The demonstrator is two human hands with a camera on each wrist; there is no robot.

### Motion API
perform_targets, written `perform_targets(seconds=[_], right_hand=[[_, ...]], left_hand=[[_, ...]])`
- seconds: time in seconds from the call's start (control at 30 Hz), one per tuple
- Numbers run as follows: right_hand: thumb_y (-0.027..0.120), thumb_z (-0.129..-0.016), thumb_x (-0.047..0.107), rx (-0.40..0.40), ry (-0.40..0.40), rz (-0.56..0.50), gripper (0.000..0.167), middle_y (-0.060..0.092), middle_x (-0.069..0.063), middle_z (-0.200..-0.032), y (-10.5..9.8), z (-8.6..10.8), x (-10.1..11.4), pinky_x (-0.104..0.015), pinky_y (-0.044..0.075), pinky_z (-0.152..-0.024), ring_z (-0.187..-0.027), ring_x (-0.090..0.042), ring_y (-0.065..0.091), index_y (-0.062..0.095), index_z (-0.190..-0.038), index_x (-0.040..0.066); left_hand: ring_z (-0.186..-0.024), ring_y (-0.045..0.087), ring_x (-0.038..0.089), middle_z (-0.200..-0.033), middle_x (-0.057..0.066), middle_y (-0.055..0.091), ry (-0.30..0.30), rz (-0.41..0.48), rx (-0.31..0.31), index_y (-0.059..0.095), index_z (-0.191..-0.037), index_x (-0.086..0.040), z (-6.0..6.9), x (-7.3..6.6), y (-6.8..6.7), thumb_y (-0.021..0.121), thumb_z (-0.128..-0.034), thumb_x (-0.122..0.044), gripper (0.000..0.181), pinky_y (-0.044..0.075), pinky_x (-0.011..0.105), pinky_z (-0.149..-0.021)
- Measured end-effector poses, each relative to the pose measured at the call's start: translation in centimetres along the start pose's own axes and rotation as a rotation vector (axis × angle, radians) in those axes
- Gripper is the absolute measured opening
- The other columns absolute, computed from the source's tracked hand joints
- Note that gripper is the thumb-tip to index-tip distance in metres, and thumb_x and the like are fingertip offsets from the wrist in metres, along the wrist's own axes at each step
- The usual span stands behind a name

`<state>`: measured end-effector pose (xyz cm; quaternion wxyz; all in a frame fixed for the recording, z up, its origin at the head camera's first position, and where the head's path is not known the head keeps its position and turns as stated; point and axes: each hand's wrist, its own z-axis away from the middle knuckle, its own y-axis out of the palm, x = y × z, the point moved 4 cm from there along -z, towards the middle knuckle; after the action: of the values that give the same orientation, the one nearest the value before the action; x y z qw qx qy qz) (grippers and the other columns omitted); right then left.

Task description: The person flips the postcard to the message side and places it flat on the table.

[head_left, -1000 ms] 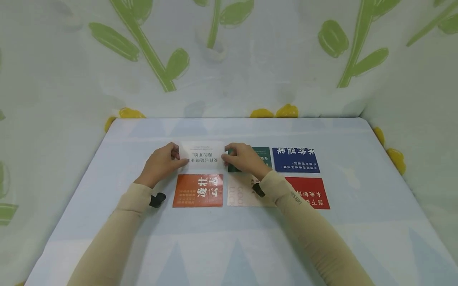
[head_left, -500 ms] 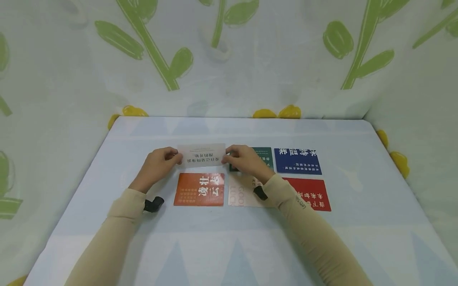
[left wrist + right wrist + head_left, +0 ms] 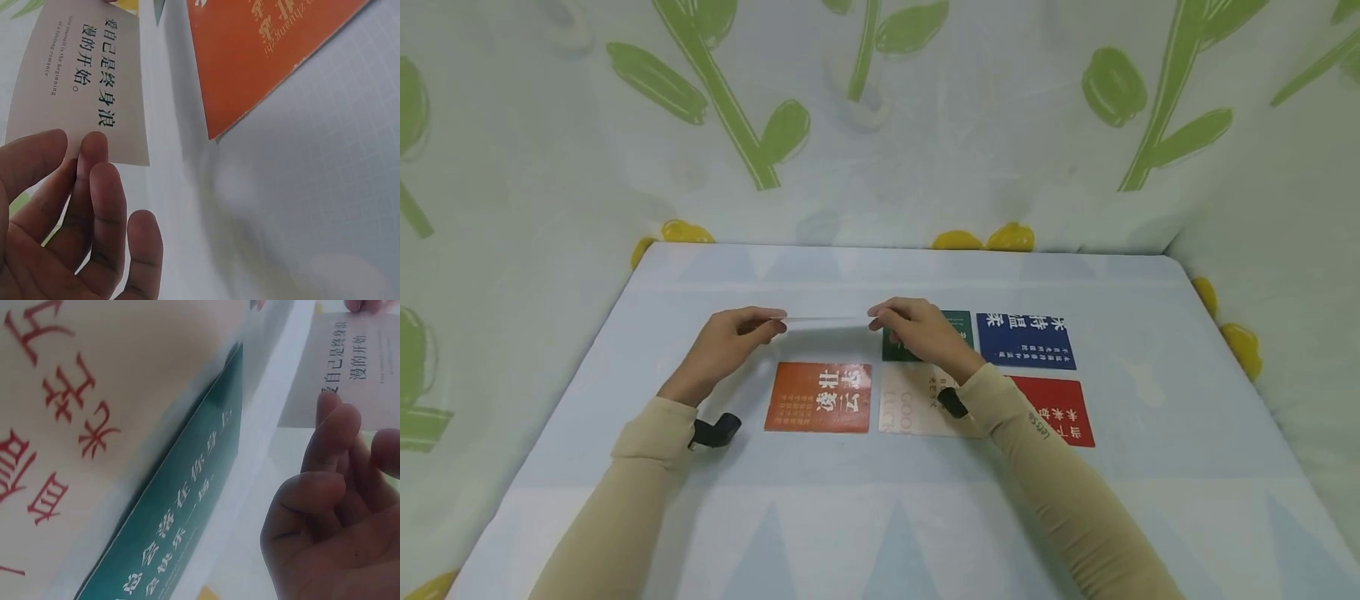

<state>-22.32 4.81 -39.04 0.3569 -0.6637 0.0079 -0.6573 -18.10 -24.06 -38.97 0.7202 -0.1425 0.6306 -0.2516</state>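
Both hands pinch a white printed card (image 3: 47, 103) by its two short ends, above the table. In the head view the card (image 3: 826, 318) appears edge-on as a thin line. My left hand (image 3: 722, 350) grips its left end between thumb and fingers. At the other end, my right hand (image 3: 925, 333) grips it, above a green card (image 3: 961, 323) that it partly hides. An orange card (image 3: 797, 400) lies flat below the held one. Black characters and small English text face the left wrist camera.
A cream card (image 3: 906, 408), a blue card (image 3: 1026, 346) and a red card (image 3: 1071, 417) also lie on the white table (image 3: 820, 533). The right forearm covers part of the cream and red cards. A leaf-patterned cloth (image 3: 985, 125) hangs behind the table.
The white card has tilted from showing its printed face to edge-on in the head view. Both hands stay at its ends; the other cards lie as before.
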Motion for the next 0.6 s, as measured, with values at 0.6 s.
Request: perform_targets(seconds=[0.6], right_hand=[[0.062, -0.103, 0.027, -0.033, 0.008, 0.104, 0.029, 0.066, 0.003, -0.128, -0.09, 0.22, 0.05, -0.035, 0.053, -0.089, -0.104, -0.018, 0.062, 0.069, -0.130, 0.021]], left_hand=[[-0.121, 0.051, 0.028, -0.138, 0.012, 0.058, -0.007, -0.023, 0.044, 0.062, -0.139, -0.012, -0.41, -0.31, -0.59, 0.047, -0.1038, -0.015, 0.039, 0.041, 0.048, -0.102]])
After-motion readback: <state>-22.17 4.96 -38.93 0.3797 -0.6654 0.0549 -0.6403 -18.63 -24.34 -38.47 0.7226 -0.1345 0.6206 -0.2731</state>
